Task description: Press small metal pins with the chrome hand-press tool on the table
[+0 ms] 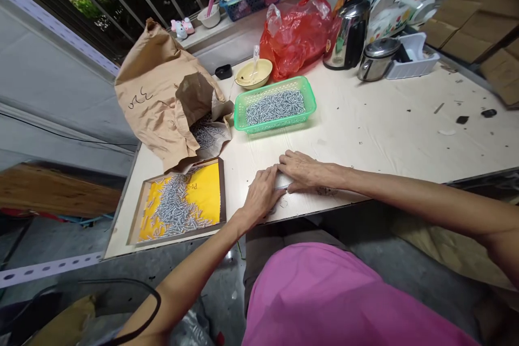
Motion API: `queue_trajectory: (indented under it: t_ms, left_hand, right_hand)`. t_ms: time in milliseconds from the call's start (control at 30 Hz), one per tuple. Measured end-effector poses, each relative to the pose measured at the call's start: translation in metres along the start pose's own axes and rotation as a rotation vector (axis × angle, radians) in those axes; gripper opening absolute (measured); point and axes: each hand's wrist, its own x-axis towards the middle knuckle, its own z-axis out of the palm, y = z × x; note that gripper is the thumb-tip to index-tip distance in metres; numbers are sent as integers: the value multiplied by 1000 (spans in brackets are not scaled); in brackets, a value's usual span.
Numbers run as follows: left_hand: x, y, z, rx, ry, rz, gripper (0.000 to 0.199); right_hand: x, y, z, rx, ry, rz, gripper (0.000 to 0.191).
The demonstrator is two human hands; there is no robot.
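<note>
Close to the table's front edge, my left hand and my right hand meet over a small flat whitish-grey piece. Curled fingers of both hands press on its two sides and cover much of it, so its kind cannot be made out. Left of my hands lies a shallow tray with a yellow bottom, partly covered by a heap of small silvery metal pins or screws. Beyond my hands stands a green plastic basket holding many similar small metal pieces.
A large brown paper bag lies torn open at the back left, dark metal pieces spilling from it. Along the back are a yellow bowl, a red plastic bag, a steel kettle, a lidded steel cup and a white tray.
</note>
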Motion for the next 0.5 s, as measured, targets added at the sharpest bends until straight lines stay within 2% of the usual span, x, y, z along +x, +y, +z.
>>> queue_trajectory:
  t_ms: [67, 133, 233, 333, 400, 500]
  left_hand:
    - [7, -2, -2, 30, -53, 3, 62]
    - [11, -1, -5, 71, -83, -8, 61]
    - [17, 1, -8, 108, -110, -16, 51]
    - [25, 1, -8, 98, -125, -4, 29]
    - [29, 0, -8, 68, -130, -11, 20]
    - [33, -3, -7, 10, -134, -31, 17]
  right_hand:
    - [-4, 2, 1, 10, 11, 42, 60]
    - [-6, 3, 1, 16, 17, 62, 59]
    - [-7, 1, -3, 26, 10, 41, 41]
    - [-5, -2, -4, 43, 6, 69, 25]
    - [-3, -2, -1, 50, 9, 89, 18]
    - [1, 3, 6, 73, 12, 83, 17]
